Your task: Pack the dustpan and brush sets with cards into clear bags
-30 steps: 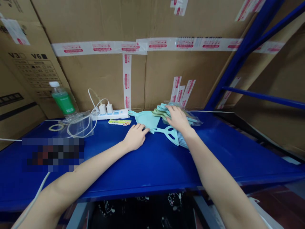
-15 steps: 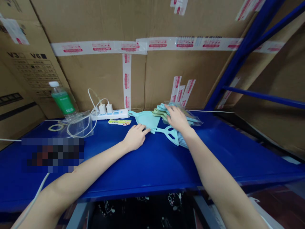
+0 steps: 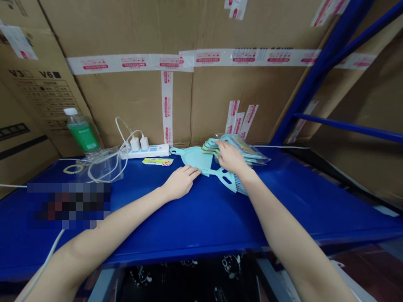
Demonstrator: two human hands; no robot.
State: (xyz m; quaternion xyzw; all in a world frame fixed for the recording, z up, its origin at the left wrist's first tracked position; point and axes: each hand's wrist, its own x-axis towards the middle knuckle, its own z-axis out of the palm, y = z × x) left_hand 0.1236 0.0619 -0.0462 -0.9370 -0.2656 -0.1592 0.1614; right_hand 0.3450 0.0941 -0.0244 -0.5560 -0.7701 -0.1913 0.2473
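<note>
Smooth plastic, matt cardboard

The dustpan (image 3: 197, 157) and brush handle (image 3: 227, 180) look like smooth plastic; the bag (image 3: 252, 151) at right, clear glossy film. The tabletop (image 3: 204, 222) is smooth with a faint sheen, the far carton (image 3: 126, 98) matt cardboard.

The left hand's (image 3: 179, 182) fingertips have edged slightly toward the right hand (image 3: 231, 156), reaching the end of the brush's (image 3: 227, 181) handle. Just beyond the left hand, the dustpan (image 3: 197, 157) has shifted a little the same way. The right hand has drawn slightly toward the left one, and more of the plastic bag (image 3: 252, 152) now shows past its outer side.
</note>
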